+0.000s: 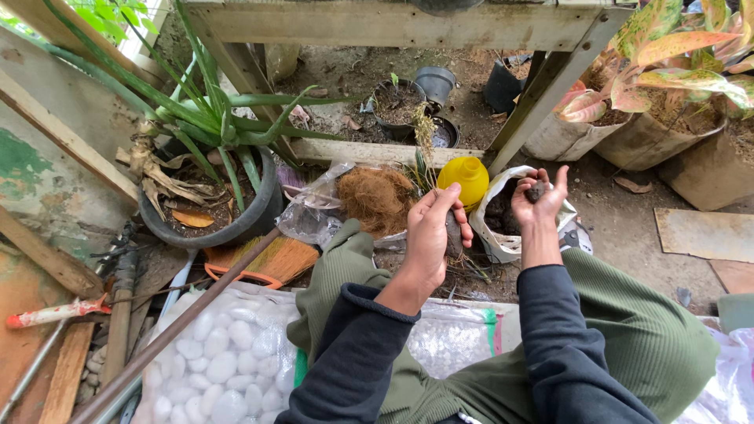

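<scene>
Both hands are raised over the ground in front of the knees. The left hand [430, 235] curls around a dark root ball [453, 233] from which a thin seedling with dry flower stalks [425, 137] rises; fingers wrap it snugly, thumb on top. The right hand [540, 198] pinches a clump of dark soil [536, 189] between thumb and fingertips, the other fingers spread upward, right above a white plastic bag of soil [503, 235] whose mouth stands open.

By the look of it, soil is being packed around the roots, handful by handful; pressing this clump on would call for bringing the right hand across to the left without loosening the grip on the root ball.

Near the knees lies a clear sack of white pebbles [224, 365], with an orange hand broom [267, 263] beside it. Just beyond the hands, a clear bag holds brown coconut fibre [378, 200], and a yellow plastic cap-shaped vessel [465, 179] stands between it and the soil bag. Left of these, a black pot with an aloe plant [216, 208] holds soil and dry leaves. Farther back, under a wooden frame [393, 27], small black pots [400, 106] hold soil, one with a tiny sprout. Far right, pale pots carry pink-and-green leafy plants [667, 55].
</scene>
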